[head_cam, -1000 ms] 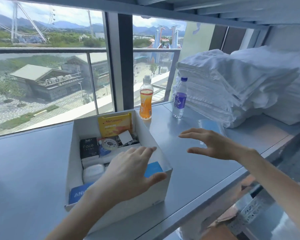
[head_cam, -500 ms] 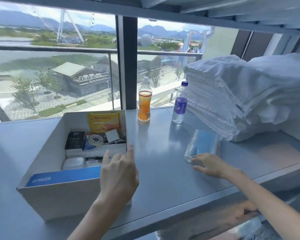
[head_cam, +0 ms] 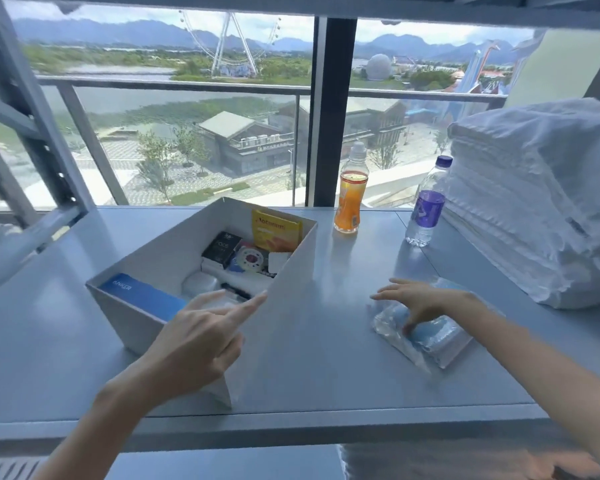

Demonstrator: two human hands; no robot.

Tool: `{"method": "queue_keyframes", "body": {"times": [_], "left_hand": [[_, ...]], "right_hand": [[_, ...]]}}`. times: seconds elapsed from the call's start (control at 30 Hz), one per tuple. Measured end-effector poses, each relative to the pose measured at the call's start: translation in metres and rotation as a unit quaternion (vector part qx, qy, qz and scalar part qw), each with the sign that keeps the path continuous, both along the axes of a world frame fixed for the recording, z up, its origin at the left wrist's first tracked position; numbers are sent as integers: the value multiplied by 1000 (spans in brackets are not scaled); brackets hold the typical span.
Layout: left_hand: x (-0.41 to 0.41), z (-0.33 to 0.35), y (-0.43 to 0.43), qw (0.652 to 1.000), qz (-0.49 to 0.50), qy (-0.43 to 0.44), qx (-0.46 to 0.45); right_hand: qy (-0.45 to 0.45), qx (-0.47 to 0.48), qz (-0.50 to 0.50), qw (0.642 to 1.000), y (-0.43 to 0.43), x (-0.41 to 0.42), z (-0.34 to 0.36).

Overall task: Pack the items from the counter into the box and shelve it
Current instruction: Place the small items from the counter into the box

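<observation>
My right hand [head_cam: 420, 303] fingers spread on clear packet [head_cam: 426, 336], grip unclear, contents blurred, left hand [head_cam: 194, 344] loosely open nr box [head_cam: 146, 261], empty, grey counter [head_cam: 343, 358], window behind.

1. Bare surface [head_cam: 326, 341] lies open between the box [head_cam: 146, 268] and the plastic packet [head_cam: 426, 337].
2. The towel stack [head_cam: 534, 202] blocks the right side.
3. Two bottles, orange [head_cam: 350, 202] and clear [head_cam: 425, 213], stand at the back, apart.
4. The box's top is open.
</observation>
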State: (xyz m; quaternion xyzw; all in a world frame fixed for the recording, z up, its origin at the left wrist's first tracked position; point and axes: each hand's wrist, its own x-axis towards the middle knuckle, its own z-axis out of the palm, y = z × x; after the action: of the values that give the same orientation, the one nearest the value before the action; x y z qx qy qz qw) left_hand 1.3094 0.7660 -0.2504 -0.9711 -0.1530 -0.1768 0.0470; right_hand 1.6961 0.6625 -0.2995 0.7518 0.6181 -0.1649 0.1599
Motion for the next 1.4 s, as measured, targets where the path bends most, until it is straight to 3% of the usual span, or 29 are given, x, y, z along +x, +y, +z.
{"method": "queue_keyframes", "body": {"times": [0.23, 0.4, 0.63, 0.87, 1.07, 1.3, 1.4], "left_hand": [[-59, 0, 36, 997, -35, 32, -59], [-73, 1, 52, 990, -72, 27, -117], [-70, 14, 63, 977, -89, 50, -186], [-31, 62, 103, 913, -50, -85, -396], [-1, 79, 128, 819, -28, -143, -556], [-1, 72, 172, 773, 11, -256, -581], [-2, 68, 192, 741, 32, -298, -601]], "right_hand": [[5, -17, -8, 1000, 30, -13, -1], [41, 57, 84, 994, 39, -49, 46], [125, 230, 82, 962, 58, -95, 153], [231, 288, 21, 929, 116, -155, 196], [253, 314, -4, 915, 158, -188, 202], [285, 344, -35, 894, 183, -199, 196], [276, 289, -69, 914, 181, -188, 192]]}}
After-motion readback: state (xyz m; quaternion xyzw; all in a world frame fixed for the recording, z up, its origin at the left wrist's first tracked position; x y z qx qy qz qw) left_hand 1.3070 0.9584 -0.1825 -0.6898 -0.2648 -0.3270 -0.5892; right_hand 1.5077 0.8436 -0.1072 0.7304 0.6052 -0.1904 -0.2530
